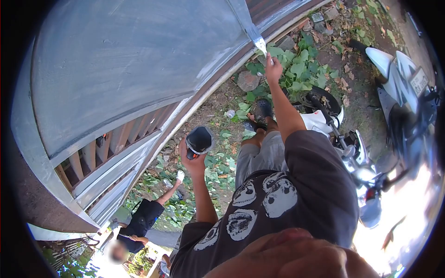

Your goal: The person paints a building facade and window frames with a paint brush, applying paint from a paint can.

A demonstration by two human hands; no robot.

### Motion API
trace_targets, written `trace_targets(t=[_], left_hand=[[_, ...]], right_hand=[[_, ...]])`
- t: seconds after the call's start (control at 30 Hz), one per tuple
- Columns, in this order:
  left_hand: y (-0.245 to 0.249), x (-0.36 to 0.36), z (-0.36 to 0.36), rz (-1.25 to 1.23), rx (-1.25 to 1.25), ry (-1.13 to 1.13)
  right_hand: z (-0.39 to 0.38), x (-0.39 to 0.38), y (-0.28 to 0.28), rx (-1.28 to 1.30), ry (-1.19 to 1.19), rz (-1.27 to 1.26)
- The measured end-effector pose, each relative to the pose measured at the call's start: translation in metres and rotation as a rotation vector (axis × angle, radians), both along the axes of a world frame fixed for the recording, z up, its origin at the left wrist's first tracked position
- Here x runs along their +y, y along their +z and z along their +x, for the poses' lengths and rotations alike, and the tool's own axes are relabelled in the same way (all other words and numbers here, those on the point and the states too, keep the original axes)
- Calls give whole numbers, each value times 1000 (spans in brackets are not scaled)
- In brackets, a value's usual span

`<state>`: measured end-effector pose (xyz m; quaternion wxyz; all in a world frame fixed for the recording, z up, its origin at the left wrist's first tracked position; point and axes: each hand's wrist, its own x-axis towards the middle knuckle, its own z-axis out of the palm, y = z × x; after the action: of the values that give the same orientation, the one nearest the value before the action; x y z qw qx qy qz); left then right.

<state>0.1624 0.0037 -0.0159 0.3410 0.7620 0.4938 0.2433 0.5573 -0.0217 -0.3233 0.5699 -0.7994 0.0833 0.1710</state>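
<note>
Your right hand (274, 71) grips a brush (261, 45), its bristles at a grey bar (244, 21) beside the panel (139, 60); your left hand (192, 163) holds a dark cup (200, 139). Painting the bar seems in hand; the next stroke calls for light, even pressure.

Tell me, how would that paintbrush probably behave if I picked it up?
The paintbrush is probably light for its size: the right hand alone holds it out by its slim handle. It seems unlikely to roll if laid down, since one end looks wide and flat.
</note>
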Motion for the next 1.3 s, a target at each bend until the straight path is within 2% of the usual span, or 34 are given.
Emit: trace_targets(t=[0.07, 0.1, 0.17, 0.2, 0.27, 0.3, 0.37, 0.4, 0.47, 0.5, 0.6, 0.67, 0.7, 0.77, 0.8, 0.87, 0.9, 0.97, 1.0, 1.07, 1.1, 1.17, 1.2, 1.27, 1.3], left_hand=[[3, 0, 0, 3, 20, 17], [3, 1, -4, 8, 9, 6], [1, 0, -11, 11, -2, 1], [0, -1, -15, 21, 7, -3], [-3, 0, -14, 37, 6, -3], [-2, -2, -14, 26, 5, 13], [-2, -6, -18, 10, 4, 33], [-6, -7, -23, 31, 22, 26], [-8, -6, -22, 57, 33, 21], [-7, -6, -20, 58, 30, 16], [-5, -6, -19, 48, 40, 14], [-4, -7, -19, 41, 50, 16], [-3, -7, -18, 47, 36, 23], [-2, -6, -21, 54, 22, 31], [-4, -5, -24, 51, 19, 24], [-4, -1, -25, 49, 14, 22], [-3, -1, -24, 42, 9, 31], [0, -1, -25, 31, 8, 45], [1, 0, -24, 36, 15, 50], [2, 2, -22, 43, 18, 56], [2, 4, -21, 45, 18, 49], [2, 6, -20, 47, 19, 38], [0, 6, -20, 47, 10, 43], [-2, 6, -19, 49, 1, 50], [-2, 5, -20, 62, -7, 40]], right_hand=[[4, 6, -14, -93, 84, -368], [7, 8, -24, -92, 85, -365], [11, 9, -38, 47, 243, -607], [8, 9, -34, 46, 244, -609], [1, 17, -14, -235, 69, -393], [0, 16, 2, -239, 77, -392], [-3, 9, 34, -201, 78, -33], [-7, 4, 36, -205, 80, -35], [-10, -3, 21, -88, -23, 308], [-10, -3, 16, -89, -22, 309], [-7, -2, -2, -44, 34, 206], [-3, 4, -18, -55, 61, -245], [-1, 4, -32, -54, 60, -242], [3, 1, -56, 90, 61, -428], [3, 4, -51, 88, 61, -426], [-2, 10, -22, -78, 47, -257], [-4, 10, 0, -80, 54, -258], [-10, 7, 45, -9, 35, 235], [-12, 6, 48, -9, 41, 235], [-12, 8, 56, -221, 31, 381], [-10, 9, 50, -226, 32, 383], [-12, 8, 39, -111, 40, 190], [-13, 8, 18, -112, 39, 191], [-13, 6, -35, -81, 54, -414], [-15, 0, -47, -81, 55, -412]])
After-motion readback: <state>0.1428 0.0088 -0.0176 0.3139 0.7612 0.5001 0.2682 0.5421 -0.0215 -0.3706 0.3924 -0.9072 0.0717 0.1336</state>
